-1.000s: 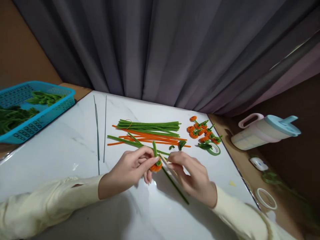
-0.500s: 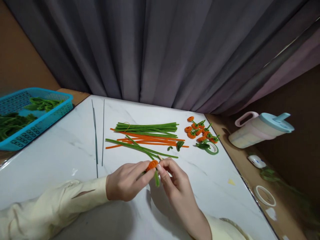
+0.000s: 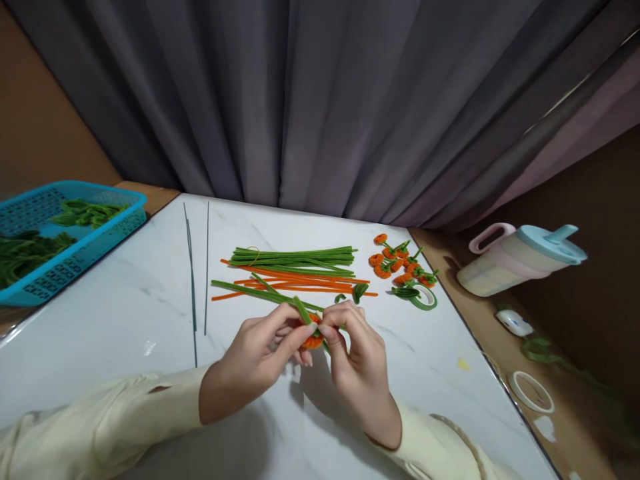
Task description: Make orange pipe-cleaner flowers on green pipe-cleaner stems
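Note:
Between my hands is a small orange pumpkin-shaped pipe-cleaner piece point(image 3: 313, 342) with a green pipe cleaner point(image 3: 303, 311) at its top. My left hand point(image 3: 255, 353) pinches the piece and the green strip between thumb and fingers. Opposite it, my right hand point(image 3: 357, 347) pinches the green at the piece's top, its fingertips close to the left thumb. The fingers hide part of the orange body. Just beyond my hands lie loose green pipe cleaners point(image 3: 250, 291), orange pipe cleaners point(image 3: 320, 287) and a tied green bundle point(image 3: 295, 256).
Finished orange pieces point(image 3: 383, 270) cluster at the back right beside a roll of green tape point(image 3: 424, 297). Thin dark wires point(image 3: 206, 267) lie at left. A blue basket point(image 3: 100, 233) holds green pieces. Along the right stand a tumbler point(image 3: 515, 260), a mouse point(image 3: 514, 323) and a white ring point(image 3: 531, 392).
The orange piece has been turned, so its green pipe cleaner now points up and away instead of hanging down. My hands have come closer together, and the right now pinches at the piece's top.

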`<move>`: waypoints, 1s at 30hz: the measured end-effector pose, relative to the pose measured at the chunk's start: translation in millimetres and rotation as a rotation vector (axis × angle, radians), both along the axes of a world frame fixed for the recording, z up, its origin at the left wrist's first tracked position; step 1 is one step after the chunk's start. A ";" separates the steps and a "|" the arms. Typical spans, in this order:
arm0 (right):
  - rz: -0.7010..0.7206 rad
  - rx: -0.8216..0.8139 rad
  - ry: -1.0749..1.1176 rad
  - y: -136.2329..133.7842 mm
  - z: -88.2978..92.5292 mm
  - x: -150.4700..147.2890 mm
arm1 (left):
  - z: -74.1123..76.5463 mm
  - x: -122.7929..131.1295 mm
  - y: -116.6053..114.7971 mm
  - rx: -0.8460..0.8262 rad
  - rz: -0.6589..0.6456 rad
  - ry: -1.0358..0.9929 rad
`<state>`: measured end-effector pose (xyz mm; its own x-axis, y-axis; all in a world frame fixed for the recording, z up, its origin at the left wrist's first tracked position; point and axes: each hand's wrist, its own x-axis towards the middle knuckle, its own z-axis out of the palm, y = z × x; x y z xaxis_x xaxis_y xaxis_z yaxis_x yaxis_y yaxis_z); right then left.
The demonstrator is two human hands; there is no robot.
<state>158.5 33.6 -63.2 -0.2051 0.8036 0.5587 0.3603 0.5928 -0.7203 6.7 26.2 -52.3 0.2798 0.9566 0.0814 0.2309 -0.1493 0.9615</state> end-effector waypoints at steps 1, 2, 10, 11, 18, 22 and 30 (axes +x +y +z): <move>-0.004 0.001 -0.014 2.0 1.6 1.9 | 2.9 -2.4 2.6 0.027 -0.024 0.021; -0.013 0.006 -0.026 3.9 3.4 3.8 | 5.9 -5.2 4.9 0.069 -0.047 0.049; -0.126 0.168 -0.079 7.3 4.3 6.3 | 20.9 -14.0 1.2 -0.043 -0.012 0.004; -0.138 0.198 -0.089 6.2 2.4 5.1 | 20.6 -11.6 -0.4 -0.099 -0.028 -0.034; -0.197 0.276 -0.103 4.7 -6.1 1.2 | 10.5 7.7 -0.1 -0.468 -0.069 -0.324; -0.221 0.337 -0.118 9.7 -8.1 2.7 | 11.2 5.3 4.3 -0.345 -0.022 -0.222; -0.207 0.511 -0.202 14.7 -10.8 5.2 | 20.5 -8.5 6.7 0.225 -0.063 0.304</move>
